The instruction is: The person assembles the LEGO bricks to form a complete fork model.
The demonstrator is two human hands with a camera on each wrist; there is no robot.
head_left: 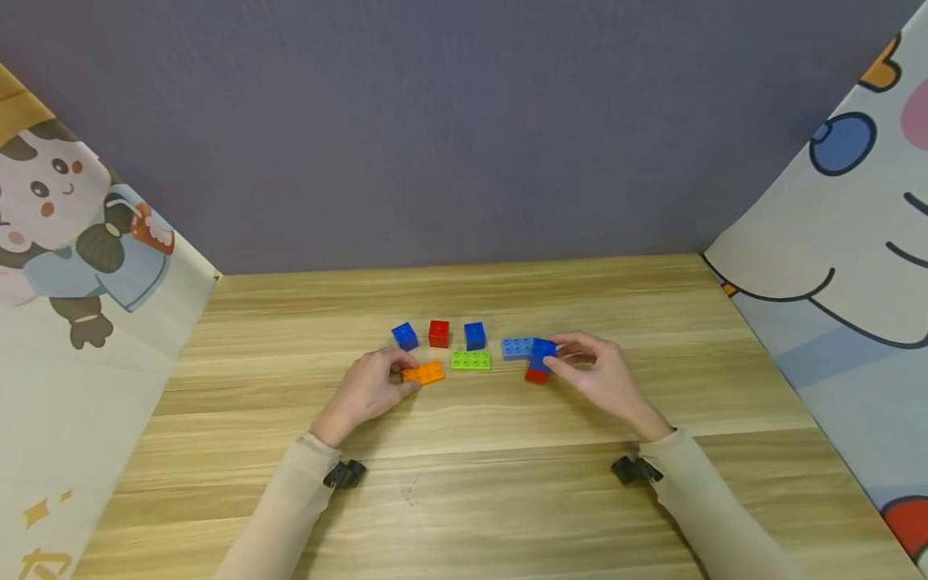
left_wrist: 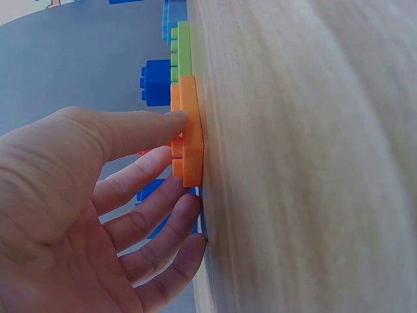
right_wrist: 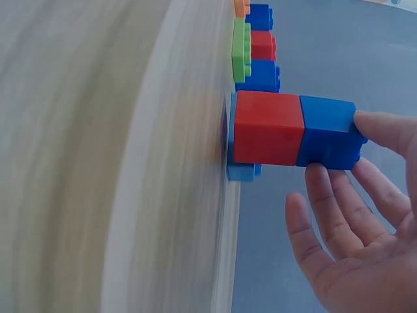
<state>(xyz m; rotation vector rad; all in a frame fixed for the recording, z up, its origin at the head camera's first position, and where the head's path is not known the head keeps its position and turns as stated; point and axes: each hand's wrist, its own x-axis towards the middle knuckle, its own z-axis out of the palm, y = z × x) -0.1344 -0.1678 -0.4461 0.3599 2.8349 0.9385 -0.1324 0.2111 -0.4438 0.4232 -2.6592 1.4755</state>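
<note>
My left hand [head_left: 368,388] pinches a flat orange building brick [head_left: 431,372] on the table. In the left wrist view the thumb presses one long side of the orange brick [left_wrist: 193,147], with fingers at the other side. My right hand [head_left: 603,377] holds a blue square brick [head_left: 541,352] between thumb and fingertips. That blue brick [right_wrist: 328,134] sits on top of a red square brick [right_wrist: 268,127], making a two-brick stack. Behind the stack, partly covered by it, lies a flat light-blue brick [head_left: 515,348].
Between the hands lies a flat lime-green brick [head_left: 470,360]. Behind it are a blue cube brick [head_left: 474,336], a red cube brick [head_left: 438,333] and another blue cube brick [head_left: 404,337] near the left fingers. A grey panel [head_left: 464,145] closes the wooden table's [head_left: 464,515] back edge.
</note>
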